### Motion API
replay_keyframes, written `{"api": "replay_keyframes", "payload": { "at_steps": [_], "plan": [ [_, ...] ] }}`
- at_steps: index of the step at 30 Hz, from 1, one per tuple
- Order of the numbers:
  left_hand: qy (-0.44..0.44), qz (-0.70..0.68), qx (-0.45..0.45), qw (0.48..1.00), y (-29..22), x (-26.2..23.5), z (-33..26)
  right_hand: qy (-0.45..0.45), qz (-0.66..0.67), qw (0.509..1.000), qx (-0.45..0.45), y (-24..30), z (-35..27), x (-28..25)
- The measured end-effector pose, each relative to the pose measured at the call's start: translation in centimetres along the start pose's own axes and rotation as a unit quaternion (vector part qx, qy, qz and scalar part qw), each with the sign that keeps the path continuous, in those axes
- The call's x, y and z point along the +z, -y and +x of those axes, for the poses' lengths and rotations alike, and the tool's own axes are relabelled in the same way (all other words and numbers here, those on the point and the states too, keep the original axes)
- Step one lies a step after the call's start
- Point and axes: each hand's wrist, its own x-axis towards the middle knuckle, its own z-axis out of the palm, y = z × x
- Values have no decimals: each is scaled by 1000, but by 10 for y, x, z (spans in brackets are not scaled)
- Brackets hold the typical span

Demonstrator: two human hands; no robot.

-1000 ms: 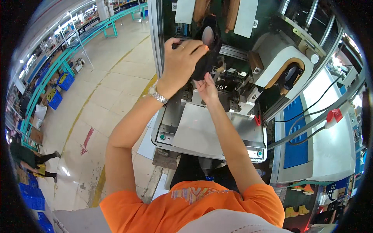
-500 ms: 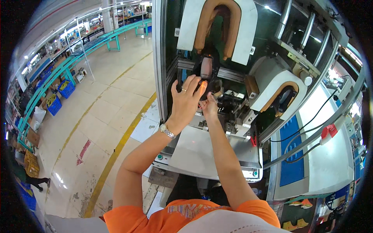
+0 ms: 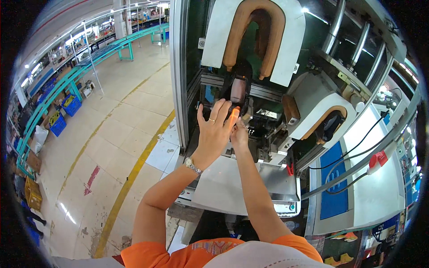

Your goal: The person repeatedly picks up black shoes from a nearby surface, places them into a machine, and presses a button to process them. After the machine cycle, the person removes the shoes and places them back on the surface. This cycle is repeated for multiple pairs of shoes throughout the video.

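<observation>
While against the machine, both hands (image 3: 223, 131) on black shoe (image 3: 240, 89).

- Two bare hands are raised at the machine: one left hand (image 3: 214, 131) and one right hand (image 3: 240, 134).
- One dark shoe (image 3: 239, 87) sits on the machine in front of them, with both hands at it.
- Two brown U-shaped pads show: one large upper pad (image 3: 254, 27) and one smaller pad (image 3: 319, 123) to the right.
- One wristwatch (image 3: 193, 165) is on the left wrist, and one ring (image 3: 212, 119) on a left finger.
- One red-handled lever (image 3: 379, 158) shows at the right.
- Two blue panels (image 3: 335, 178) lie on the white counter (image 3: 380, 196).
- Two blue crates (image 3: 65, 111) stand by the green rack (image 3: 89, 58).
</observation>
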Motion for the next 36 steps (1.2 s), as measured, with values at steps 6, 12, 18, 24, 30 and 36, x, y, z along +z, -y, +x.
{"api": "replay_keyframes", "payload": {
  "at_steps": [6,12,18,24,30,36],
  "plan": [
    [13,-24,-9,1000,-6,1,1,49,4,999,8,-3,-2,-12],
    [28,-13,-18,999,-11,-6,4,31,-6,999,26,2,-7,-6],
    [34,-40,-44,998,-17,-13,7,-14,6,995,102,11,-12,0],
    [36,-74,-51,995,-23,-19,1,-18,-111,985,130,28,-62,-22],
    [-23,-212,-156,964,-5,-27,-73,0,-198,967,163,85,-141,-68],
    [166,-150,-568,792,78,15,-369,-16,-216,972,90,151,-184,-102]
  ]
}}
